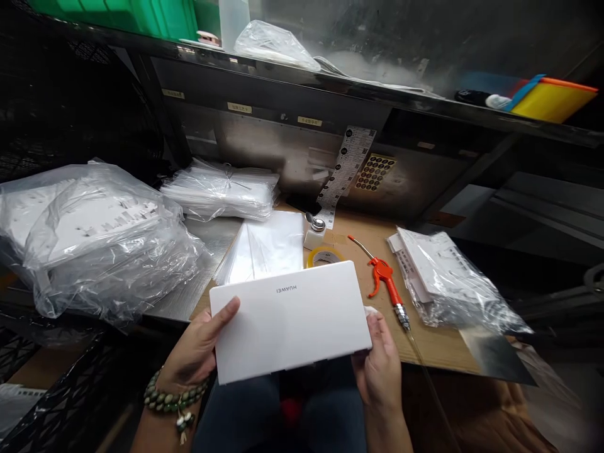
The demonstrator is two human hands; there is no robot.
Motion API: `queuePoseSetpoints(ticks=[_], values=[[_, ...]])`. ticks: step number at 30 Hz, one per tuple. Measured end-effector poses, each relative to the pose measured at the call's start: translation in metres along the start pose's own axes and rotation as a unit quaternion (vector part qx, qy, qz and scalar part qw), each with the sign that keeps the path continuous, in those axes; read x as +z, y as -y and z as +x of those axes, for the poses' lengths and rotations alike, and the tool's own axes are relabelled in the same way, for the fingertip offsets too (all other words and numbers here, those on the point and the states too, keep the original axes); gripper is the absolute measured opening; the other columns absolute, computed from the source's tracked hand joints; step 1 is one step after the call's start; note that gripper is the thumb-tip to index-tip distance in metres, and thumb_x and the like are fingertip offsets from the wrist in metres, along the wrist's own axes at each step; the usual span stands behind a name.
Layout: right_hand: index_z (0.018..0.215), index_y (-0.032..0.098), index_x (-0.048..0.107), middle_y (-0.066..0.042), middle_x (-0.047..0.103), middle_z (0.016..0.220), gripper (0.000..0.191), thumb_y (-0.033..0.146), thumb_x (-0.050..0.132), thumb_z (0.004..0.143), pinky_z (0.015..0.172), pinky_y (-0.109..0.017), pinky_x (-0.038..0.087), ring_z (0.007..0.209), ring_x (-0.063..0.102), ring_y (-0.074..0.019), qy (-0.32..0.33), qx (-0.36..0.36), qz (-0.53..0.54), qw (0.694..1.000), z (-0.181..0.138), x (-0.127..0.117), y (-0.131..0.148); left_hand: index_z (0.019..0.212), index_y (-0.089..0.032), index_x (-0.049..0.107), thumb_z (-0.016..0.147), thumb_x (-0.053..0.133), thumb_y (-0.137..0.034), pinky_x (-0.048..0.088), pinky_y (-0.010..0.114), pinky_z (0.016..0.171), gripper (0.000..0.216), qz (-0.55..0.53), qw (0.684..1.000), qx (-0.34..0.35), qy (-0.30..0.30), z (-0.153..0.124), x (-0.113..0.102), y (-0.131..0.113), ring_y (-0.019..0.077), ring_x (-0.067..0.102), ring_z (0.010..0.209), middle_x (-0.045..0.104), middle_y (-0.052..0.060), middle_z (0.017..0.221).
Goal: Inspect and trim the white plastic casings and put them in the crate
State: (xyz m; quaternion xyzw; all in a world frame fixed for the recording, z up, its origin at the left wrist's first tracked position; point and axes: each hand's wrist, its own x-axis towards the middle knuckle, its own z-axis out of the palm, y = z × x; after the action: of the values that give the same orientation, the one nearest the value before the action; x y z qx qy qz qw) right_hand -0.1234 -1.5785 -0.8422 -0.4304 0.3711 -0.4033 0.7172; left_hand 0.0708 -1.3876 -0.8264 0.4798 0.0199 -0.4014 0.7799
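A flat white plastic cover (290,324) with HUAWEI lettering, upside down from where I look, is held up over my lap. My left hand (201,343) grips its left end, thumb on the front face and a beaded bracelet at the wrist. At the right end, my right hand (380,355) is closed around the edge, with a small white wad (371,311) at its fingertips that I cannot make out well. Just behind the cover are a roll of yellow tape (314,255), a small bottle with a metal lid (315,234) and clear plastic bags (271,245).
An orange air blow gun (384,274) with a hose lies to the right. Bagged white parts (448,270) sit beyond it. A large bag of white parts (94,233) and a tied bag stack (224,187) are at left. A metal shelf (283,69) spans the back.
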Motion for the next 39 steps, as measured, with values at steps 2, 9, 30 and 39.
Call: queuePoseSetpoints(ticks=[2,9,30,39], values=[[0.107,0.023,0.06,0.0,0.074,0.095,0.036,0.054,0.07,0.091,0.086,-0.029,0.056,0.088,0.07,-0.0149,-0.022,-0.109,-0.06,0.992,0.007,-0.003,0.001,0.11,-0.015,0.076,0.064,0.095,-0.036,0.067,0.042,0.081,0.055,0.078,0.992,0.097,-0.02,0.0,-0.001,0.003,0.0394,0.075,0.104,0.08,0.016,0.106],[0.102,0.024,0.054,-0.001,0.075,0.097,0.035,0.057,0.064,0.094,0.038,-0.018,0.04,0.045,0.057,-0.007,0.072,-0.08,0.014,0.994,0.018,0.002,0.034,0.095,-0.03,0.083,0.084,0.078,-0.03,0.068,0.035,0.071,0.012,0.369,0.801,0.439,0.174,0.01,-0.006,-0.012,0.0278,0.08,0.078,0.082,0.002,0.089],[0.084,0.02,0.071,0.009,0.055,0.053,0.055,0.044,0.099,0.044,0.049,-0.013,0.053,0.048,0.054,-0.0058,-0.018,0.06,0.178,0.982,0.013,0.019,0.055,0.107,-0.03,0.081,0.096,0.065,-0.044,0.048,0.054,0.113,0.024,0.306,0.816,0.394,0.293,0.021,0.005,-0.008,0.0273,0.077,0.101,0.082,0.007,0.102],[0.095,0.021,0.068,0.0,0.073,0.085,0.038,0.052,0.081,0.078,0.047,-0.021,0.05,0.057,0.065,-0.0117,0.01,-0.074,0.073,0.995,0.025,0.017,0.048,0.108,-0.029,0.08,0.092,0.074,-0.025,0.052,0.047,0.111,0.018,0.298,0.812,0.429,0.261,0.017,0.008,-0.004,0.0236,0.077,0.098,0.082,0.004,0.104]])
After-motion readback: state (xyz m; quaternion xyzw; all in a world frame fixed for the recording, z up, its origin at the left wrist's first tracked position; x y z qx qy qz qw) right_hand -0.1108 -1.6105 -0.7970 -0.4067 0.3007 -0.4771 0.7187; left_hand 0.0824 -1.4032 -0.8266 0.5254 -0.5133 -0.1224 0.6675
